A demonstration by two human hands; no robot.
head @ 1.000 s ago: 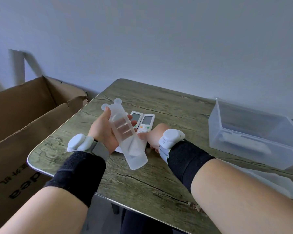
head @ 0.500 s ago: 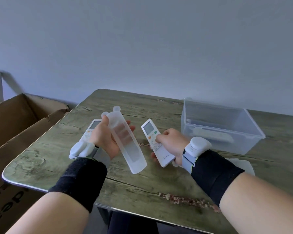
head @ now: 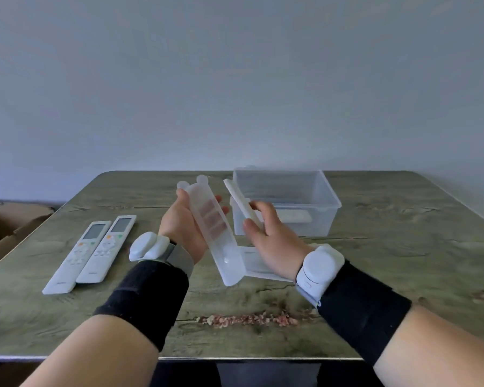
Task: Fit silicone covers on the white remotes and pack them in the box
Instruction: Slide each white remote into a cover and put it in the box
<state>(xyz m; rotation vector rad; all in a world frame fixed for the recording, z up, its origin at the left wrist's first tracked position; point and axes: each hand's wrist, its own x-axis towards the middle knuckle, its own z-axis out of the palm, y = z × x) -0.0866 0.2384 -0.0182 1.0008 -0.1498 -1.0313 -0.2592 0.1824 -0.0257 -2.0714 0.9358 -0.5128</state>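
Observation:
My left hand (head: 182,227) grips a translucent silicone cover (head: 210,227) with two round ears at its top, held tilted above the table. My right hand (head: 271,241) holds a white remote (head: 240,201) edge-on beside the cover, raised off the table. Two more white remotes (head: 94,252) lie side by side on the table at the left. A clear plastic box (head: 285,202) stands behind my right hand with one covered remote (head: 294,216) inside.
A wooden table (head: 403,247) carries everything; a worn reddish patch (head: 249,319) marks its near side. A clear flat piece (head: 256,263) lies under my right hand. A cardboard box (head: 3,227) sits off the table's left edge.
My right hand lifted the white remote off the table and turned it edge-on next to the cover. The view swung left to right, showing both remaining remotes at the left.

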